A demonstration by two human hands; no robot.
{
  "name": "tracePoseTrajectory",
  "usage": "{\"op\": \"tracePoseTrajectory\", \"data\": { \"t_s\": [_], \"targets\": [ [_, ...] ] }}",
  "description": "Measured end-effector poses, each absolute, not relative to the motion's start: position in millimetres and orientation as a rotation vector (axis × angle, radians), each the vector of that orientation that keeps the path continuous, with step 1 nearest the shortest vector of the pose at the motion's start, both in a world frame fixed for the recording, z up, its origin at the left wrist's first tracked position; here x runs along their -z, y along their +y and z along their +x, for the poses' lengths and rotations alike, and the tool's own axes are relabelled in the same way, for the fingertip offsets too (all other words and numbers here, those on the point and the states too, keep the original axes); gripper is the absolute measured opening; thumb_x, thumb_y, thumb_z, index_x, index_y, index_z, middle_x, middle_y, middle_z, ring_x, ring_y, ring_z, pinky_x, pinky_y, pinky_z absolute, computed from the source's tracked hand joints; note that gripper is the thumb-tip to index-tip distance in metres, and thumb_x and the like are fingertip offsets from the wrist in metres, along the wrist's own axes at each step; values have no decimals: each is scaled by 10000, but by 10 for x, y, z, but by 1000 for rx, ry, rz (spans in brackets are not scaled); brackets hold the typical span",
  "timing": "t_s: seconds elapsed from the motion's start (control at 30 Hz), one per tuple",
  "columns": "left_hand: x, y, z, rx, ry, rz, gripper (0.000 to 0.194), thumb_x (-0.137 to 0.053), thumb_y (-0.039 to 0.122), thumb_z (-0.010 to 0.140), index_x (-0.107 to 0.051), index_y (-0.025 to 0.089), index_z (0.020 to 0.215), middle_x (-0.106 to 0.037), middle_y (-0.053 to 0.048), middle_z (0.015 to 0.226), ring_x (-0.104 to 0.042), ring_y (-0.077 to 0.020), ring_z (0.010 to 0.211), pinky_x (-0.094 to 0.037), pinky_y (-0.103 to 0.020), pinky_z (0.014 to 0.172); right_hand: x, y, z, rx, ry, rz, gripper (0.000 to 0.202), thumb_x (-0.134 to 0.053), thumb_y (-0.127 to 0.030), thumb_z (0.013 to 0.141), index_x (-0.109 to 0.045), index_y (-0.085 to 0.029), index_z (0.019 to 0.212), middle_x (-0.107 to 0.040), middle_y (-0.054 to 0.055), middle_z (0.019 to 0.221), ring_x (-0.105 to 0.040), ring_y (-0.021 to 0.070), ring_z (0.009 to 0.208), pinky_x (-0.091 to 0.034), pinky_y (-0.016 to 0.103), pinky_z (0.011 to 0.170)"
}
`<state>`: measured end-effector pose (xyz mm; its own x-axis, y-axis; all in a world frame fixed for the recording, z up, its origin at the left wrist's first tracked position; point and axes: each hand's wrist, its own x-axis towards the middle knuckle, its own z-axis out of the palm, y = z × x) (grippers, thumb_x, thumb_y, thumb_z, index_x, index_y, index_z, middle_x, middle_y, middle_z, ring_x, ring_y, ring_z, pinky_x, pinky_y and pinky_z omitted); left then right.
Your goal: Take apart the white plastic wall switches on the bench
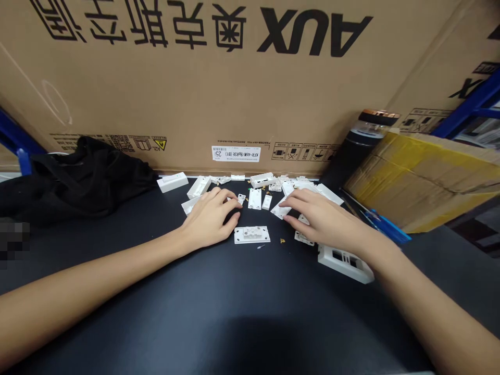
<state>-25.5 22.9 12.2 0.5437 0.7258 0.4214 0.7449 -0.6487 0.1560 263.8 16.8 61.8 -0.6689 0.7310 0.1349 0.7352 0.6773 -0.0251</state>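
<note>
My left hand (213, 216) is on the left of the dark table, fingers bent and apart, partly covering a white plastic piece (189, 205). A small white fitting (241, 199) lies just beyond its fingertips. My right hand (318, 219) reaches over white parts on the right, thumb and fingers apart. Its fingertips are at a flat white plate (278, 211); whether they touch it is unclear. Under that hand lies a white slotted part (303, 237), partly hidden. Between both hands, nearer me, rests a white rectangular base with a raised middle (252, 235).
Several white casings and plates, among them a flat one (255, 199), lie along a large cardboard box (234, 104). A tiny brass-coloured piece (282, 240) and a white frame (346, 264) are nearer. Black cloth (86, 177), a dark bottle (353, 146) and a taped carton (422, 177) stand around.
</note>
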Motion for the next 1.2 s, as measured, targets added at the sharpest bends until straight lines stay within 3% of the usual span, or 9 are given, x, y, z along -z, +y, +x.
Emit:
{"op": "tracePoseTrajectory", "data": {
  "t_s": [0.1,0.27,0.43,0.6,0.77,0.93,1.1,1.2],
  "targets": [
    [-107,226,-250,640,-1305,-2652,254,-488,301,966,-666,206,1121,-635,-89,1231,-544,-282,1091,-452,-492,958,-551,223,2657,90,-2745,-1203,329,-433,-310,1019,-647,-163,1220,-637,150,1185,-577,288,1112,-447,441,969],
    [-108,214,-261,609,-1289,-2611,266,-482,297,960,-638,211,1158,-628,-97,1308,-541,-305,1169,-443,-499,960,-604,264,2730,82,-2765,-1279,331,-426,-322,1013,-680,-153,1141,-671,138,1133,-606,278,1051,-451,425,927],
    [-117,231,-272,590,-1309,-2623,189,-500,306,946,-609,192,1049,-682,-82,1158,-567,-290,1106,-435,-489,963,-759,255,2809,96,-2748,-1314,339,-425,-335,1000,-706,-149,1036,-702,130,1019,-635,267,945,-455,398,841],
    [-128,222,-265,578,-1272,-2696,126,-477,270,956,-572,187,943,-683,-76,1089,-577,-268,1047,-444,-455,927,-922,181,2905,-348,-2724,-1374,285,-506,-383,951,-712,-186,956,-727,73,921,-652,214,823,-482,334,747],
    [-114,239,-271,596,-1179,-2822,204,-431,216,991,-599,188,1103,-674,-81,1211,-565,-253,1151,-452,-431,973,-1080,42,3127,-823,-2664,-1625,288,-712,-493,792,-700,-220,883,-716,22,846,-655,186,752,-488,282,648],
    [-137,190,-266,728,-1025,-2864,237,-427,306,1021,-600,174,1115,-687,-85,1126,-584,-239,1050,-465,-419,929,-1126,-88,3206,-982,-2675,-1947,300,-831,-373,583,-663,-210,770,-650,-14,687,-574,140,562,-370,240,466],
    [-154,147,-251,747,-782,-2962,261,-555,412,949,-593,174,1049,-673,-66,989,-602,-223,894,-475,-385,790,-1127,-158,3072,-850,-2809,-1981,216,-767,-316,585,-595,-199,646,-530,-39,571,-455,102,487,-273,235,423],
    [-152,138,-248,783,-784,-3011,228,-577,375,939,-583,180,1056,-672,-68,1001,-608,-225,899,-476,-380,783,-1179,-160,3068,-909,-2814,-1680,169,-714,-268,657,-557,-209,673,-524,-41,620,-450,97,524,-320,232,452]
  ]
}}
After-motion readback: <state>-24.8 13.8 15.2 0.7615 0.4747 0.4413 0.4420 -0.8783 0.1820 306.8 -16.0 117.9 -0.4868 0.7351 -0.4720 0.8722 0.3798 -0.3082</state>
